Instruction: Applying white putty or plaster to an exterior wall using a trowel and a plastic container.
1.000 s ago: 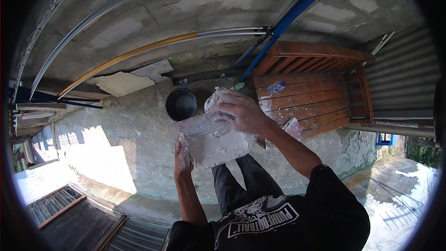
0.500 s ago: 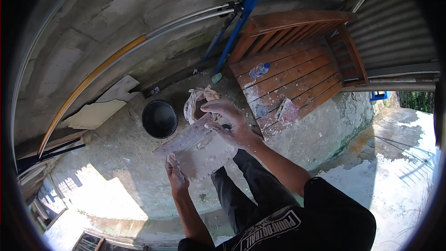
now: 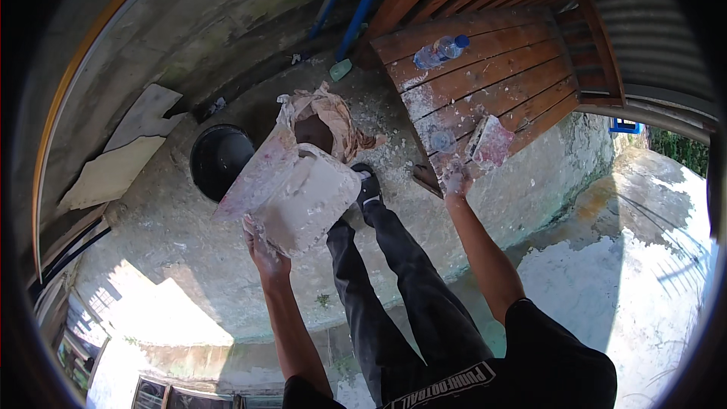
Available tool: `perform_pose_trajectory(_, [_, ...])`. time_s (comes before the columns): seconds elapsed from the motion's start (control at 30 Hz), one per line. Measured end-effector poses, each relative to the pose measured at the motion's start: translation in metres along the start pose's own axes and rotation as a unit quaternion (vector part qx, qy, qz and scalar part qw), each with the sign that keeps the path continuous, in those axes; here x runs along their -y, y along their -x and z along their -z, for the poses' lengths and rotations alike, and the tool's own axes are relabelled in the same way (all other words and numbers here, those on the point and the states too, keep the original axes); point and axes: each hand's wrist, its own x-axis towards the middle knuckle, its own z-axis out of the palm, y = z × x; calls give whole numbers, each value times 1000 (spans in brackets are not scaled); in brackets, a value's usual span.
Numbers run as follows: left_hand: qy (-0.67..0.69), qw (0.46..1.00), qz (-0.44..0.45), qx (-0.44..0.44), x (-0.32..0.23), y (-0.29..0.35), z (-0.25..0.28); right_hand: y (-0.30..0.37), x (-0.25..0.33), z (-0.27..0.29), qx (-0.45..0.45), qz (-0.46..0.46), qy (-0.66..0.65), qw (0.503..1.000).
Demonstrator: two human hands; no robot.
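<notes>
My left hand [image 3: 266,251] is closed on the near edge of a shallow tray [image 3: 310,216] caked with whitish plaster-like paste. A flat pinkish board [image 3: 261,170], smeared white, lies along the tray's far left side. How the board is supported is not clear. My right hand [image 3: 457,182], coated in white, is at the front edge of the wooden bench. Just beyond its fingers lies a pink-and-white flat piece [image 3: 494,142]; I cannot make out whether they touch it. A crumpled open sack [image 3: 329,110] stands on the floor beyond the tray.
A black bucket [image 3: 221,160] stands left of the sack. On the wooden bench [image 3: 515,53] lie a clear bottle with a blue cap [image 3: 441,51] and a small clear cup [image 3: 442,141], amid white spatter. Broken pale sheets [image 3: 121,170] lean at the wall. A green object [image 3: 341,70] sits by blue posts.
My right hand has left the pinkish board and moved right to the bench edge. The left hand still holds the tray, and the board now rests farther along the tray's left side.
</notes>
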Motion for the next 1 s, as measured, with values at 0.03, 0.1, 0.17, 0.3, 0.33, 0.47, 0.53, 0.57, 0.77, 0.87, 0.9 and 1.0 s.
perform_pose_trajectory(0.03, [-17, 1000, 4, -16, -2, 2, 14, 15, -24, -1, -13, -44, -20, 999])
perform_pose_trajectory(0.1, [31, 991, -18, -133, -23, 15, 52, 84, -86, -26, -67, -18, 227, 971])
perform_pose_trajectory(0.17, [7, 992, -26, -126, -17, 14, 74, 113, -84, -40, -23, -83, 227, 970])
perform_pose_trajectory(0.3, [27, 994, -10, -101, 10, 1, 66, 101, -78, -17, 64, 11, 282, 957])
perform_pose_trajectory(0.33, [28, 995, -14, -94, 12, 1, 73, 114, -82, -23, 99, 26, 326, 940])
perform_pose_trajectory(0.47, [-117, 986, -106, -51, 18, 2, 119, 161, -92, -66, 190, -34, 349, 917])
perform_pose_trajectory(0.53, [-125, 984, -119, -51, 17, 1, 106, 174, -86, -94, 225, -44, 340, 912])
perform_pose_trajectory(0.57, [-135, 980, -135, -55, 12, 2, 104, 185, -83, -114, 264, -57, 329, 905])
perform_pose_trajectory(0.77, [-84, 984, -112, -109, 3, 3, 107, 224, -84, -237, 434, 11, 337, 835])
perform_pose_trajectory(0.87, [-94, 981, -120, -117, 10, 8, 122, 229, -103, -292, 446, 44, 472, 759])
perform_pose_trajectory(0.9, [-92, 981, -123, -117, 12, 9, 121, 219, -118, -300, 448, 47, 473, 758])
perform_pose_trajectory(1.0, [-20, 983, -86, -162, 1, 19, 128, 205, -205, -302, 457, 120, 574, 669])
